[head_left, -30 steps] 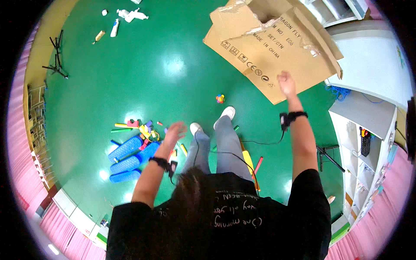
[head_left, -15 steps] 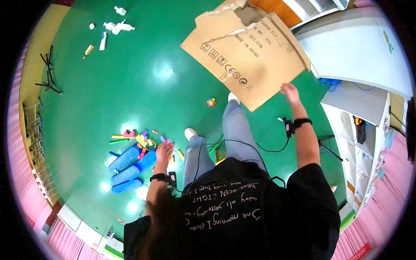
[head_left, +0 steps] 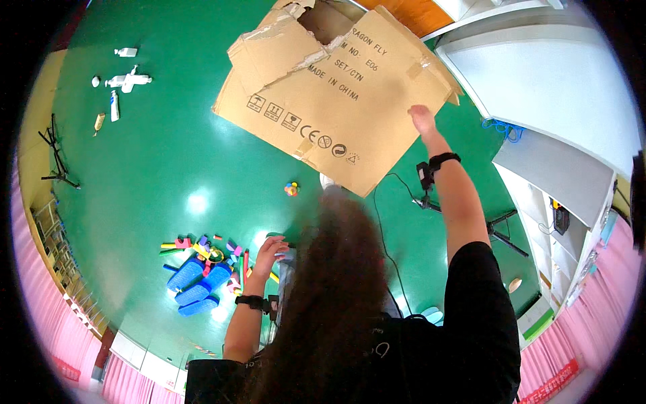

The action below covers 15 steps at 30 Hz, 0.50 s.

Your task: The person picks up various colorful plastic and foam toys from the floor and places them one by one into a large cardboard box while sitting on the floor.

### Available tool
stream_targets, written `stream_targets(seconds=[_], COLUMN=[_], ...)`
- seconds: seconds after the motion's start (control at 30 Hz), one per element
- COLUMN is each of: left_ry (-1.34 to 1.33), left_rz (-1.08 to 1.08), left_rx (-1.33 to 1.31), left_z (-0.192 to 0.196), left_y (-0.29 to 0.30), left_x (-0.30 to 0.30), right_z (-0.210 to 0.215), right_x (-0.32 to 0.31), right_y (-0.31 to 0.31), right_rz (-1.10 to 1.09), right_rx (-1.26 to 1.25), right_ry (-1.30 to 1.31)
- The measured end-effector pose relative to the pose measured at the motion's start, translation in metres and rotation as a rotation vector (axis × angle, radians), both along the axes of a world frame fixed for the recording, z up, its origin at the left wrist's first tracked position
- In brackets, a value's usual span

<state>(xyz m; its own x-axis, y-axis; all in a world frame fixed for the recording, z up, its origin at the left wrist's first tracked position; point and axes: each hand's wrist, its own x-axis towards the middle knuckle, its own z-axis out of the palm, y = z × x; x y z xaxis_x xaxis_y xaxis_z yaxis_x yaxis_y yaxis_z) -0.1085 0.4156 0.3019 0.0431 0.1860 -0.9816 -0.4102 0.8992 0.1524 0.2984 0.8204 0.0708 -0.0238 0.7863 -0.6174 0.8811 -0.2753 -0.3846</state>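
Note:
A large brown cardboard box (head_left: 269, 135) with a torn top fills the upper middle, ahead of me. At its right edge is my right hand (head_left: 422, 120), the fingers curled in against the cardboard; the fingertips are partly hidden. Lower left, my left hand (head_left: 271, 250) hovers with fingers apart and nothing in them. It is nearest to a heap of colourful toy blocks (head_left: 205, 250) on the green floor. Blue oblong textured pieces (head_left: 196, 289) lie beside the blocks. A small multicoloured ball (head_left: 291, 189) rests between the box and the blocks.
White plastic bottles (head_left: 131, 79) and a white tube (head_left: 114, 106) lie far left, near a black stand (head_left: 56, 156). White shelving (head_left: 548, 185) lines the right side, with a black tripod leg (head_left: 506, 237) in front. A cable (head_left: 385, 236) hangs near my right arm.
My view has swung to the right and I lean further forward, hair now hanging over my legs. The box looks larger. My right hand now overlaps its edge; my left hand has shifted right.

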Motion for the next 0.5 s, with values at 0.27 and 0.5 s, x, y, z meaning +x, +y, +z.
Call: stream_targets(seconds=[0.27,0.5], left_ry=[0.271,0.108], left_rz=[-0.166,0.269], left_rx=[-0.008,-0.003], left_z=[-0.058,-0.090], left_y=[-0.058,-0.157], left_x=[-0.051,-0.067], right_z=[-0.069,-0.130], right_x=[-0.014,0.002], right_y=[-0.009,0.111], right_rz=[-0.281,0.194], right_rx=[-0.230,-0.035], right_ry=[0.086,-0.243])
